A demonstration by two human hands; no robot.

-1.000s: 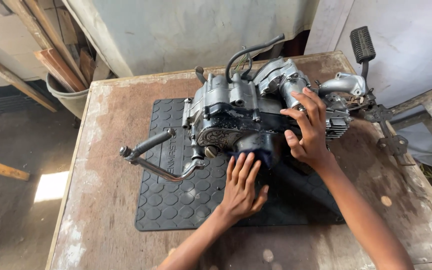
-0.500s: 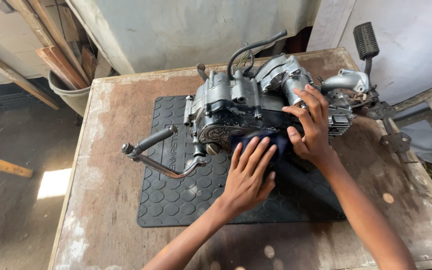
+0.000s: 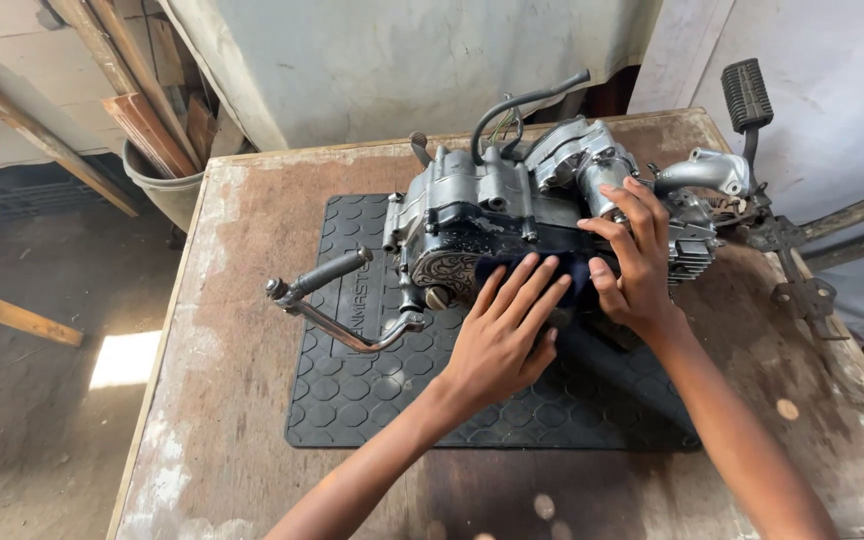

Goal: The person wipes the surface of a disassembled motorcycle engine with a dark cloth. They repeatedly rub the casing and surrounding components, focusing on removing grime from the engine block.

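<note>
Two bare forearms come in over the near edge of the worn wooden tabletop [image 3: 222, 400]. The left hand [image 3: 502, 340] lies flat with its fingers spread and straight, pressing a dark blue cloth [image 3: 542, 272] against the near side of a motorcycle engine [image 3: 512, 220]; it grips nothing, the palm and fingers simply bear down on the cloth. Just beside it, the right hand [image 3: 637, 265] rests on the engine with its fingers apart and curved over the top of the casing, the thumb touching the edge of the cloth; it steadies the engine rather than closing around any part.

The engine stands on a black rubber mat [image 3: 352, 390] with a hexagon pattern, which covers the middle of the tabletop. The engine sits at the mat's far edge, toward the far right corner of the tabletop. A bent metal kick-start lever [image 3: 327, 295] sticks out from the engine's left side over the mat. A black hose [image 3: 522, 105] arches above the casing, and a pale metal intake pipe [image 3: 702, 170] points to the right.

Past the far right corner a black ribbed pedal [image 3: 747, 95] stands on a thin arm. Beyond the far left corner a grey bucket [image 3: 167, 185] holds wooden planks [image 3: 147, 125] that lean against the wall.
</note>
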